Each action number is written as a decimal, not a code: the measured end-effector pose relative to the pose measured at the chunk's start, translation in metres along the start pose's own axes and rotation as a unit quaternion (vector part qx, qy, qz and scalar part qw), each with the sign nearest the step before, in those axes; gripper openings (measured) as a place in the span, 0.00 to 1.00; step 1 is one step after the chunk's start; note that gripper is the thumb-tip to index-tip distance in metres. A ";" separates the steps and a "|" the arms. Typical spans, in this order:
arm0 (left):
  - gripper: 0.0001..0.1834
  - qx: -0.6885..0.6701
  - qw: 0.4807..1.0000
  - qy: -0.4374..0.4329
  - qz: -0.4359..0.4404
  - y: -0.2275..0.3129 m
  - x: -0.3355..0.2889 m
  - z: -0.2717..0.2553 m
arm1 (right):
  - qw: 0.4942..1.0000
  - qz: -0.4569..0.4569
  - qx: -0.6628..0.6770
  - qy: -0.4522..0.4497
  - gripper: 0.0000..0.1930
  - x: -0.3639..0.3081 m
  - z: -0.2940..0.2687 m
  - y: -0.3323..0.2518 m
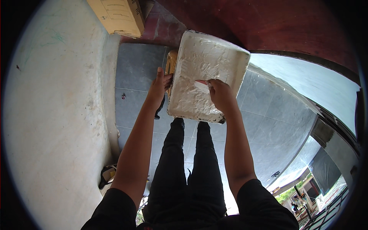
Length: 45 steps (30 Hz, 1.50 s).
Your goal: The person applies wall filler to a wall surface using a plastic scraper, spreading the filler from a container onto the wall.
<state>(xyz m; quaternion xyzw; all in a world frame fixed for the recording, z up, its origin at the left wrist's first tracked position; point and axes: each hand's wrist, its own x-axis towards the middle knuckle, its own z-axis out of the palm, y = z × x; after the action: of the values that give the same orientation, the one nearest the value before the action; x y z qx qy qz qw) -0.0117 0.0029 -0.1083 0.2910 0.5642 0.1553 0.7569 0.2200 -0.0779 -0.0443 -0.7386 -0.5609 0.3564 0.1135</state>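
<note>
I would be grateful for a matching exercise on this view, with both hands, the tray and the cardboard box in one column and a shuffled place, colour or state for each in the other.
Things:
1. Left hand
2. Right hand
3. Tray
4. Cardboard box

Places, colours or states:
A. Tan, near the top of the picture, left of centre
B. Over the tray, holding a small tool with a red part
C. At the tray's left edge, thumb raised
D. Inside covered with an uneven whitish layer

Right pairs: 1-C, 2-B, 3-D, 4-A
</note>
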 end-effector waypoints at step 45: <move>0.57 0.029 0.999 -0.014 -0.017 0.011 -0.008 0.004 | 0.974 0.137 0.098 0.149 0.10 0.010 0.009 0.013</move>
<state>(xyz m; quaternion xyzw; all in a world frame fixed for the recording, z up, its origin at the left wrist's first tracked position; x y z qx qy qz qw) -0.0093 0.0055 -0.0947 0.3053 0.5624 0.1216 0.7588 0.2246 -0.0750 -0.0620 -0.8387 -0.3933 0.3075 0.2176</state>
